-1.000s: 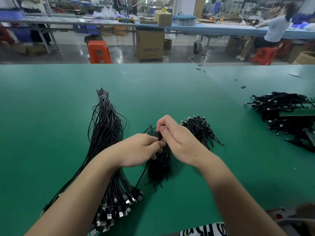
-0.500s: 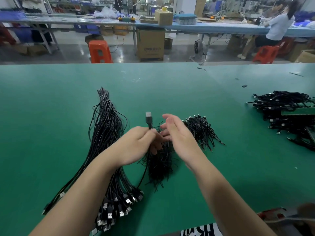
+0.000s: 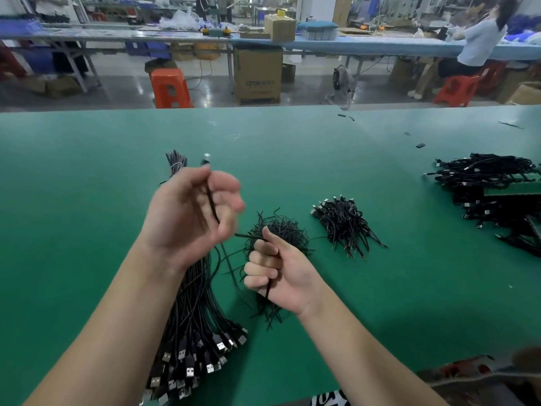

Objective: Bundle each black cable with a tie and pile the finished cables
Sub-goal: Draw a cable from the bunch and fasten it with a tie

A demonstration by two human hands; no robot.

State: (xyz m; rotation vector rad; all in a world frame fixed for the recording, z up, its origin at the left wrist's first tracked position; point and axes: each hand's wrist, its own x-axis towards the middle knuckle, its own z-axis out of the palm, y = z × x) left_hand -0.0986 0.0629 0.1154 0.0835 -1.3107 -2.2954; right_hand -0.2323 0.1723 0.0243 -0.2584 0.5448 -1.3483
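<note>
My left hand (image 3: 190, 212) is raised above the green table (image 3: 87, 200) and grips one black cable (image 3: 211, 200), whose plug end sticks up past the fingers. My right hand (image 3: 278, 273) is closed in a fist round the same cable lower down, just over the heap of black ties (image 3: 281, 230). A long sheaf of loose black cables (image 3: 193, 332) lies under my left forearm, USB plugs toward me. A small pile of bundled cables (image 3: 345, 224) lies to the right of the ties.
A larger heap of black cables (image 3: 491, 194) with a green board lies at the table's right edge. Small black scraps (image 3: 420, 145) dot the far right of the table. Beyond the far edge are an orange stool (image 3: 169, 87), boxes and a seated person.
Both hands left the tie heap. My left hand rose up and left with one cable; my right hand dropped toward me and closed on that cable's lower part.
</note>
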